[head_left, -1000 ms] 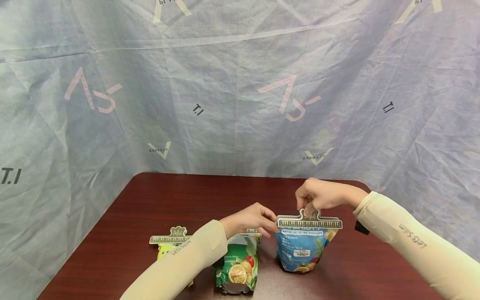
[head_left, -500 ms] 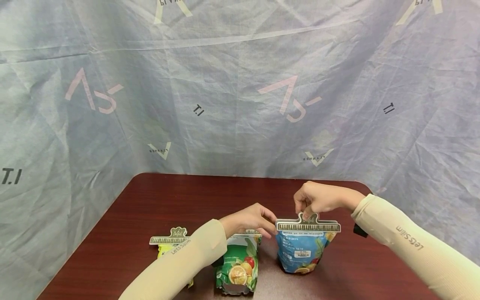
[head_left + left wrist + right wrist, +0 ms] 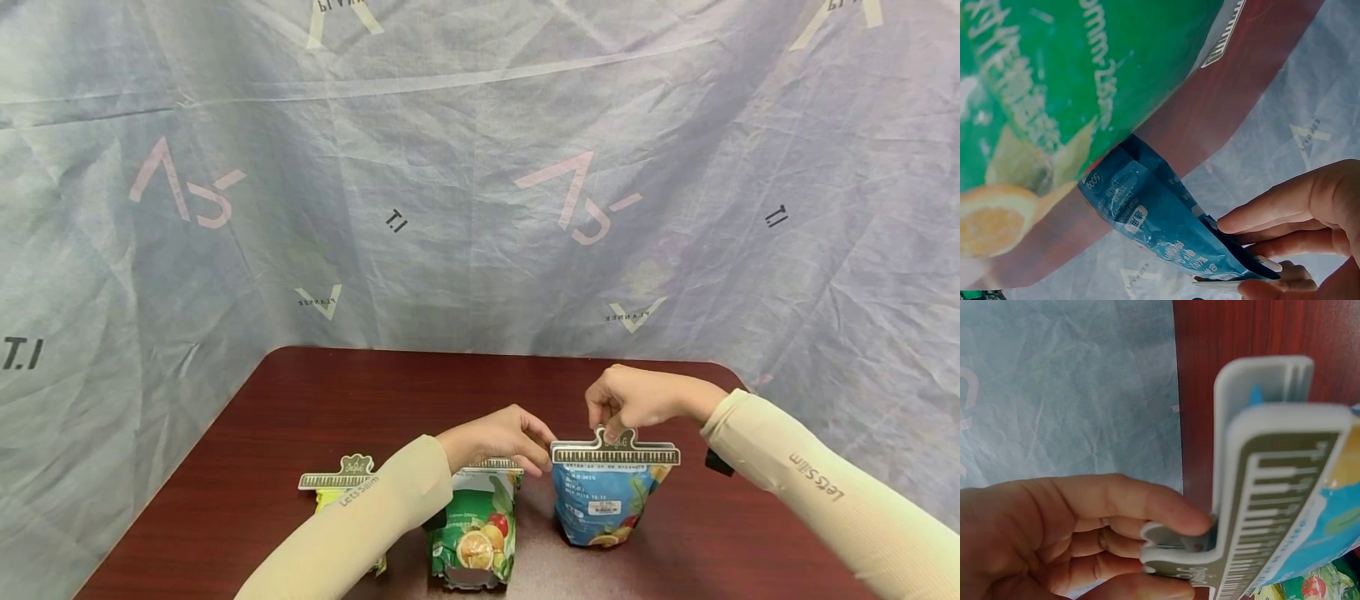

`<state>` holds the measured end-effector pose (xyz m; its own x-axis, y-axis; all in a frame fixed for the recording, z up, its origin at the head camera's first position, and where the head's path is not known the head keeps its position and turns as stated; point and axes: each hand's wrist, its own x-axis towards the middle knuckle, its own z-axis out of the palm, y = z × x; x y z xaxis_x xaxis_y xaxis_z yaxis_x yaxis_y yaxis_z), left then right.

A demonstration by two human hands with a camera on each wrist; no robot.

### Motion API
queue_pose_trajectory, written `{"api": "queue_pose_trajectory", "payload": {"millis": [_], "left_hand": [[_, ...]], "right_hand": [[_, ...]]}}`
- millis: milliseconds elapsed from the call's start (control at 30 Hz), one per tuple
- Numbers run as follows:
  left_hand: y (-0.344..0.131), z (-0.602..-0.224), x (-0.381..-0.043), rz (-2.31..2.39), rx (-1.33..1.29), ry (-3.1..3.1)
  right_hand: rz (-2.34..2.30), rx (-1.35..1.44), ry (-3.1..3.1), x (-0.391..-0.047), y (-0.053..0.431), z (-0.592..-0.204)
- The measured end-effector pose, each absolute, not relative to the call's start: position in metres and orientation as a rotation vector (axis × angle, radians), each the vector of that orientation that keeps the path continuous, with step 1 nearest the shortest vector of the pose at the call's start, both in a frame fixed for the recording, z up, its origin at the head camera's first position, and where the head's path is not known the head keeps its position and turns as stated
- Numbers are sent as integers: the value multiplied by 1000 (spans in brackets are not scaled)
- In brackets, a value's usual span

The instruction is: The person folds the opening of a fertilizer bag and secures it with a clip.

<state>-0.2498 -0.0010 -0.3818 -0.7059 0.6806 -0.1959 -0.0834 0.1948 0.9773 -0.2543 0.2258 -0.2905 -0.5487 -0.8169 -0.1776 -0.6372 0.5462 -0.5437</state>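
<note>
A blue printed pouch (image 3: 600,504) stands on the table, with a long clip (image 3: 615,455) patterned with piano keys across its top edge. My right hand (image 3: 648,397) pinches the clip's handle from above, thumb in front and fingers behind. In the right wrist view the clip's two plates (image 3: 1272,506) stand apart at their near end, with a bit of blue between them. At the pouch's upper left corner, my left hand (image 3: 498,437) pinches the film between thumb and fingers, clearly seen on the blue film (image 3: 1166,219) in the left wrist view.
Left of the blue pouch stands a green pouch (image 3: 480,521) with fruit pictures, its similar clip (image 3: 504,463) partly behind my left hand. Further left is a yellow pouch (image 3: 327,498) with another clip (image 3: 341,479), partly hidden by my left sleeve. Grey cloth (image 3: 465,250) hangs behind the table (image 3: 420,383).
My right hand has lowered the clip a little, and it covers more of the print at the blue pouch's top. The left hand stays at the corner.
</note>
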Motion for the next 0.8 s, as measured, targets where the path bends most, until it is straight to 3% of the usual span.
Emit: {"api": "queue_pose_trajectory", "payload": {"millis": [800], "left_hand": [[6,-378,-249,1564,544,1959]], "right_hand": [[-605,-1194,2382,-254,227,-294]]}}
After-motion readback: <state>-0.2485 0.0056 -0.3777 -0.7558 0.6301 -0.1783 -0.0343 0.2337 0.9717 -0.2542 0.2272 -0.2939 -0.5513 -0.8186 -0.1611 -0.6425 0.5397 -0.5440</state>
